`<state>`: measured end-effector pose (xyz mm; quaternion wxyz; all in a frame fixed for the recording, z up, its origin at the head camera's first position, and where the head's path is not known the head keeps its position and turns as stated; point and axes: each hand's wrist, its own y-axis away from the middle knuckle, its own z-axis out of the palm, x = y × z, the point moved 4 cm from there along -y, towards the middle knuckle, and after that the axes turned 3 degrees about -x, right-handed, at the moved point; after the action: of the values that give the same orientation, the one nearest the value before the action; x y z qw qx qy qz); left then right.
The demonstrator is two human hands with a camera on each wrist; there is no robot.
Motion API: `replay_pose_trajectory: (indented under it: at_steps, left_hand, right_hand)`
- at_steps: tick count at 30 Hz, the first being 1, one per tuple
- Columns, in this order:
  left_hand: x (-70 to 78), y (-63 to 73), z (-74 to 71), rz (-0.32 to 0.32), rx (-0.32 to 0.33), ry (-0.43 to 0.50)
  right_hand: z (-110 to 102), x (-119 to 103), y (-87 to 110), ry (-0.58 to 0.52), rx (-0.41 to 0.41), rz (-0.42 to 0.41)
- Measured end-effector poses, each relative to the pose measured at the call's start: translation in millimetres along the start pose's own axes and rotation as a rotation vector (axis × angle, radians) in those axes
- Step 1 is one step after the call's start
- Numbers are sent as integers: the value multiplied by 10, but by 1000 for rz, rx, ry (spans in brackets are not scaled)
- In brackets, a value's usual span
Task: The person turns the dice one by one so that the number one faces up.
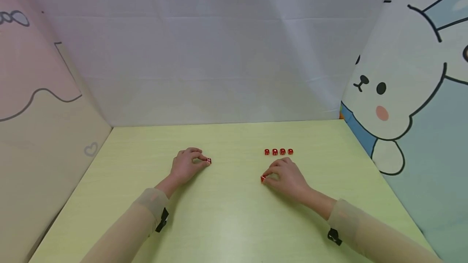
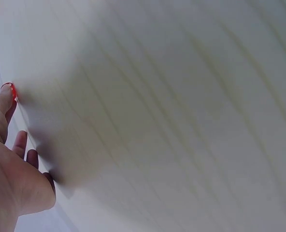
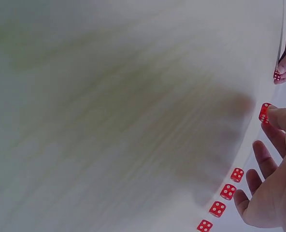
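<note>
My left hand (image 1: 188, 165) is at the middle left of the table, pinching a red die (image 1: 209, 160) between thumb and fingertip. In the left wrist view that die (image 2: 12, 91) is mostly covered by the thumb. To the right, my right hand (image 1: 287, 177) holds another red die (image 1: 263, 178) with white pips by thumb and finger. The right wrist view shows this die (image 3: 264, 113) at the thumb tip, with the other fingers loosely bent. Just beyond the right hand, several red dice (image 1: 275, 152) stand in a spaced row on the table.
The pale yellow-green table (image 1: 226, 222) carries the dice. A white sheet (image 1: 219, 52) rises at its back edge. Printed panels flank it, with a rabbit drawing (image 1: 395, 92) on the right and a pink and cream panel (image 1: 40, 141) on the left.
</note>
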<state>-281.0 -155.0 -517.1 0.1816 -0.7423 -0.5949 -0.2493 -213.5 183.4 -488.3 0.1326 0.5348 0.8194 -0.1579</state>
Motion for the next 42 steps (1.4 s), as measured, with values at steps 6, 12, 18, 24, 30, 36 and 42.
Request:
replay_pose_trajectory:
  at_steps: [6, 12, 18, 24, 30, 36, 42]
  left_hand:
    - [31, 0, -50, 4, 3, -13]
    - [75, -9, -105, 11, 0, -30]
    - [73, 6, -101, 23, 8, -28]
    - [66, 11, -85, 28, 13, -30]
    - [48, 10, -62, 29, 12, -30]
    - [22, 5, -37, 28, 11, -21]
    - [-4, 10, -8, 27, 16, -15]
  right_hand:
    - [-19, 15, 29, -24, -2, 3]
    - [-41, 16, 42, -47, -2, 18]
    - [-29, 22, 65, -48, -12, 21]
    - [-12, 36, 82, -47, -15, 23]
    - [-9, 35, 93, -56, -13, 20]
    - [-10, 47, 90, -40, -17, 24]
    - [-40, 51, 82, -5, -12, 21]
